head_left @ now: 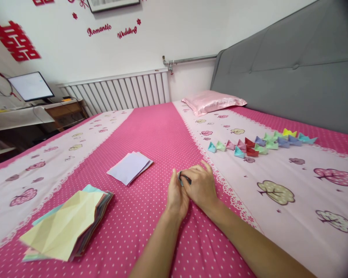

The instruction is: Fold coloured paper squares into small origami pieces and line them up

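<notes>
Both hands meet above the pink dotted bedspread, around a small folded piece of paper (185,178), grey-blue and dark at its edge. My left hand (176,195) is on its near left side, thumb upright against the paper. Curled over it from the right is my right hand (201,185), fingers closed on the piece and little finger raised. Much of the paper is hidden by the fingers. Left of the hands lies a small stack of lavender-topped paper sheets (130,168). Nearer and further left is a larger pile of coloured sheets (65,224), with a creased yellow one on top.
Several folded paper boats (252,151) in mixed colours stand in rows on the bedspread (150,131) at the right. Behind them are a pink pillow (213,101) and a grey headboard (292,65). A radiator (116,92) and a desk with a monitor (31,87) are beyond the bed.
</notes>
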Demonstrator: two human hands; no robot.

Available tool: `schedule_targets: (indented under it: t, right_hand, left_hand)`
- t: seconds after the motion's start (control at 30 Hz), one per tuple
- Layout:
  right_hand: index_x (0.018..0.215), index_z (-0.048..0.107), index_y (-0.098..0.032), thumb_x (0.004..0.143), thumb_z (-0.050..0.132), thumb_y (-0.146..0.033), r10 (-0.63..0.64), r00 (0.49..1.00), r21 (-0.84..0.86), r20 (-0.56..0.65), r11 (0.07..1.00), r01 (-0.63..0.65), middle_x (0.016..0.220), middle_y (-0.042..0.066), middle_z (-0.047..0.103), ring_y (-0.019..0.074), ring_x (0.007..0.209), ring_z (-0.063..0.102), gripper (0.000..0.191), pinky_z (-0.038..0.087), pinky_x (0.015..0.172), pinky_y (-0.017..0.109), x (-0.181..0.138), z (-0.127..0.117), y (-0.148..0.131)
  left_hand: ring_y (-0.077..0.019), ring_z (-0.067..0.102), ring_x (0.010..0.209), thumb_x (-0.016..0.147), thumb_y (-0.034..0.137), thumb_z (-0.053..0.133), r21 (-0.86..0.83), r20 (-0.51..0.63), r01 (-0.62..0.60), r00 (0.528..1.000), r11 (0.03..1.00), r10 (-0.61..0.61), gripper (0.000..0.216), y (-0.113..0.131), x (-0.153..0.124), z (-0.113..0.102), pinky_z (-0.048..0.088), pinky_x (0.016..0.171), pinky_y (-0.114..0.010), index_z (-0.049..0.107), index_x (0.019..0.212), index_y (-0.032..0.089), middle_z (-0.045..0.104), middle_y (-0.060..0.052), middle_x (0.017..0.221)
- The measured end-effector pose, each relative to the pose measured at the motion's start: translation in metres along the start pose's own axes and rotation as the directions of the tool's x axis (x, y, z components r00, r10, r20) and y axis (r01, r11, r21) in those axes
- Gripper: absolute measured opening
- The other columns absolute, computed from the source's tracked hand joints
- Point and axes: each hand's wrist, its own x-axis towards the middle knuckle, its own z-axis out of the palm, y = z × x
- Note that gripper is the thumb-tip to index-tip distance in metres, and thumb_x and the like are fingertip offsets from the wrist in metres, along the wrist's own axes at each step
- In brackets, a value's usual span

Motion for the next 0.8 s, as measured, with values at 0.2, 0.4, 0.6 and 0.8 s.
schedule_targets:
  t: [0.2, 0.4, 0.6, 0.8]
  right_hand:
    - [0.069, 0.065, -0.021, 0.079, 0.054, -0.02, 0.033, 0.999, -0.03, -0.02, 0.999, -0.033, 0.07, 0.001, 0.068, 0.0179, 0.079, 0.056, 0.015, 0.021, 0.101, 0.043, 0.0, 0.002, 0.0]
    - [0.083, 0.066, -0.022, 0.075, 0.059, -0.026, 0.001, 1.0, 0.069, -0.009, 0.998, -0.001, 0.079, 0.002, 0.069, 0.0213, 0.089, 0.055, 0.011, 0.019, 0.102, 0.047, 0.001, -0.001, -0.001]
    - [0.093, 0.063, -0.02, 0.067, 0.06, -0.016, -0.124, 0.992, 0.251, 0.035, 0.961, 0.112, 0.094, 0.003, 0.065, 0.0215, 0.098, 0.052, 0.027, 0.033, 0.094, 0.04, 0.008, -0.016, 0.004]
    - [0.099, 0.062, -0.022, 0.069, 0.054, -0.01, -0.134, 0.965, 0.35, 0.224, 0.935, 0.049, 0.089, 0.003, 0.062, 0.0151, 0.079, 0.056, 0.033, 0.044, 0.071, 0.028, 0.01, -0.019, 0.014]
  left_hand:
    - [-0.0102, 0.059, 0.067, 0.089, 0.033, 0.042, -0.006, 0.008, 0.035, 0.999, 0.999, -0.035, 0.031, -0.001, -0.001, 0.001, 0.047, 0.068, -0.02, 0.058, 0.074, 0.011, 0.061, -0.004, 0.071]
    - [-0.0131, 0.061, 0.066, 0.088, 0.04, 0.04, -0.031, 0.022, 0.121, 0.992, 0.992, -0.12, 0.038, 0.011, 0.002, -0.004, 0.049, 0.068, -0.023, 0.059, 0.077, 0.009, 0.063, -0.007, 0.072]
    - [-0.02, 0.063, 0.071, 0.087, 0.048, 0.034, -0.034, 0.035, 0.07, 0.997, 0.997, -0.069, 0.046, 0.034, 0.006, -0.011, 0.051, 0.067, -0.032, 0.057, 0.082, 0.008, 0.064, -0.013, 0.076]
    - [-0.0197, 0.063, 0.068, 0.086, 0.051, 0.033, 0.013, 0.087, 0.082, 0.993, 0.997, -0.083, 0.048, 0.043, 0.007, -0.013, 0.051, 0.062, -0.032, 0.056, 0.089, 0.009, 0.063, -0.012, 0.076]
